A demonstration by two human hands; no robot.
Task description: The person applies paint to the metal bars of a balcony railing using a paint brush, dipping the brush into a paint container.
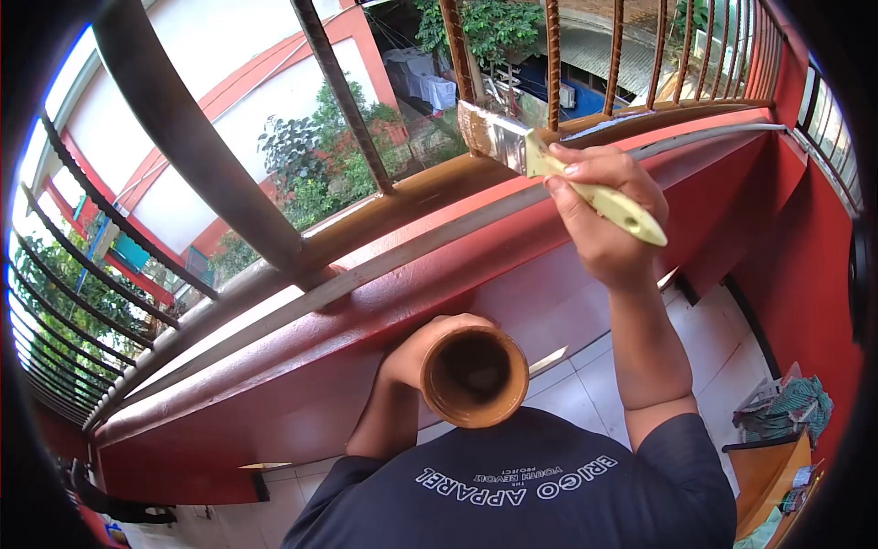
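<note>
My right hand (pixel 611 206) grips a paintbrush (pixel 540 156) by its pale yellow handle. The bristles, coated in brownish paint, point up and left and overlap the foot of a twisted bar (pixel 455 55) above the brown bottom rail (pixel 425 199). Held close in front of my chest, a round brown cup (pixel 476 421) has dark liquid at its bottom. My left hand (pixel 407 357) is wrapped around the cup's left side, its fingers mostly hidden behind it.
A thick dark post (pixel 201 137) rises at the left, with several thin bars on both sides. Below the rail runs a red ledge (pixel 274 352) over a white tiled floor (pixel 594 393). At the lower right, a green cloth bundle (pixel 791 407) lies by a wooden piece (pixel 768 471).
</note>
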